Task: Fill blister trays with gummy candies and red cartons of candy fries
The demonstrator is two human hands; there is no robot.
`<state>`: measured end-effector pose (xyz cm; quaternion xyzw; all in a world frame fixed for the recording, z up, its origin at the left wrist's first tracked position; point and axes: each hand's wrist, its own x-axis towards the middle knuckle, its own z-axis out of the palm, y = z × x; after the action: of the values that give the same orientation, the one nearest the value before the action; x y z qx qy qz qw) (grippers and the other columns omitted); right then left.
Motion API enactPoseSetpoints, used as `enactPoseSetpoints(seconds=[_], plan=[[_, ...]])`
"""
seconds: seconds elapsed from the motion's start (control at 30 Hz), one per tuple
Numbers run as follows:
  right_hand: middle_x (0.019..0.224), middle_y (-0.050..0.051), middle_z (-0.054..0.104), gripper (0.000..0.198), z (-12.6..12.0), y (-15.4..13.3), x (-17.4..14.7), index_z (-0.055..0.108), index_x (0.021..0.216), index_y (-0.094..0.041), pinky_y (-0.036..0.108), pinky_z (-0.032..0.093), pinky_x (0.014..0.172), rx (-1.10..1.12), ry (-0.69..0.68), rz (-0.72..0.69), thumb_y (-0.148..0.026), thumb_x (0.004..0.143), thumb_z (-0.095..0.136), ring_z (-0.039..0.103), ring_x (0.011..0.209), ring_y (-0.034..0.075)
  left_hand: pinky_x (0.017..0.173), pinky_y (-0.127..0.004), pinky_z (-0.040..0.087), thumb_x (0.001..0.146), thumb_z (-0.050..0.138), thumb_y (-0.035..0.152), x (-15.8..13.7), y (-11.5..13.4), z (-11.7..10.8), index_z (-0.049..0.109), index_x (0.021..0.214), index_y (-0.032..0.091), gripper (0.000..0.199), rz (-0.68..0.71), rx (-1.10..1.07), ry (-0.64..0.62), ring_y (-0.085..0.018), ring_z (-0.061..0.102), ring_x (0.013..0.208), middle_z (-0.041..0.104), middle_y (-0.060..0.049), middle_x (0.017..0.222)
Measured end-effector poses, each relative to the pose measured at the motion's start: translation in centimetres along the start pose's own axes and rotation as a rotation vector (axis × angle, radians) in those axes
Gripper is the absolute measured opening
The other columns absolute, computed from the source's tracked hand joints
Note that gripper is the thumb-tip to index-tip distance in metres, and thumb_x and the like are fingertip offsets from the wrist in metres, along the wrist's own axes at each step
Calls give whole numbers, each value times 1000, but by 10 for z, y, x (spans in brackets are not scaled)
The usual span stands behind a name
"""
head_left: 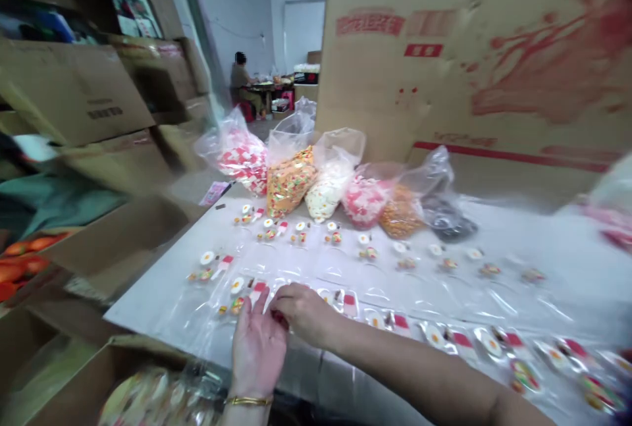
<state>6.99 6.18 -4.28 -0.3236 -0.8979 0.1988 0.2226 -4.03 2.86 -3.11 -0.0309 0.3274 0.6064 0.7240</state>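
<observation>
My left hand (259, 350) is turned palm up over the table's near edge, its fingers stretched out. Against it, my right hand (303, 311) has its fingertips pinched together; a bit of dark red shows beneath them, too hidden to name. Around both hands lie rows of clear plastic bags with small miniature food pieces on them: a fried egg piece (237, 286), a red-and-white piece (257, 291) and a round colourful piece (237, 305) just left of my fingers. A similar red-and-white piece (349, 304) lies beyond my right wrist.
Along the table's (162, 301) back stand several clear bags of small pieces, among them an orange one (289, 182) and a white one (323, 192). A large cardboard sheet (375, 97) rises behind. An open box (74, 380) holds packed bags at lower left. Another person (241, 80) sits far back.
</observation>
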Motion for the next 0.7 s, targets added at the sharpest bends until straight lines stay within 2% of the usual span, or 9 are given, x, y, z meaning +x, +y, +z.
enactPoseSetpoints(seconds=[0.13, 0.27, 0.37, 0.47, 0.53, 0.57, 0.63, 0.7], plan=[[95, 5, 61, 23, -36, 15, -42, 62, 93, -23, 28, 44, 80, 86, 145, 59, -19, 80, 43, 54, 89, 17, 68, -30, 50, 83, 39, 36, 0, -39, 43, 51, 101, 14, 31, -113, 56, -67, -16, 60, 81, 59, -11, 92], [73, 2, 58, 17, -93, 33, -76, 64, 74, -20, 23, 46, 65, 229, 459, 231, -11, 73, 50, 55, 72, 12, 78, -36, 48, 80, 44, 40, -2, -75, 83, 49, 105, 15, 36, -180, 32, -244, -20, 57, 95, 56, -13, 104], [74, 2, 56, 14, -153, 52, -81, 64, 71, -19, 25, 44, 65, 75, 757, 276, -14, 73, 51, 53, 71, 13, 86, -39, 44, 80, 46, 39, -4, -86, 96, 52, 104, 17, 33, -198, 28, -282, -23, 51, 106, 52, -13, 114], [85, 5, 56, 15, -218, 88, -59, 65, 80, -20, 28, 42, 76, -145, 982, 282, -19, 76, 51, 52, 85, 16, 91, -40, 42, 81, 46, 33, -6, -82, 90, 54, 102, 17, 28, -170, 59, -254, -23, 47, 112, 50, -12, 120], [92, 5, 56, 18, -249, 124, -36, 66, 84, -20, 28, 41, 79, -243, 991, 351, -19, 77, 49, 51, 90, 17, 92, -39, 41, 82, 45, 29, -6, -74, 78, 56, 102, 17, 26, -131, 76, -220, -23, 47, 113, 50, -12, 121], [95, 6, 56, 19, -260, 144, -26, 66, 84, -19, 27, 40, 80, -273, 944, 410, -16, 77, 49, 52, 90, 16, 92, -40, 41, 82, 44, 28, -6, -69, 70, 57, 102, 17, 26, -113, 82, -206, -23, 47, 113, 50, -12, 122], [99, 7, 57, 19, -270, 182, -9, 66, 83, -17, 25, 39, 81, -287, 819, 527, -12, 72, 53, 52, 91, 16, 92, -40, 41, 83, 44, 27, -7, -59, 53, 58, 103, 18, 26, -62, 89, -179, -24, 48, 112, 51, -11, 121], [94, 5, 61, 18, -270, 213, 1, 67, 78, -16, 23, 38, 80, -212, 716, 662, -7, 65, 58, 53, 87, 15, 90, -39, 43, 83, 44, 28, -6, -50, 34, 58, 104, 19, 27, 0, 91, -154, -24, 49, 110, 53, -11, 120]])
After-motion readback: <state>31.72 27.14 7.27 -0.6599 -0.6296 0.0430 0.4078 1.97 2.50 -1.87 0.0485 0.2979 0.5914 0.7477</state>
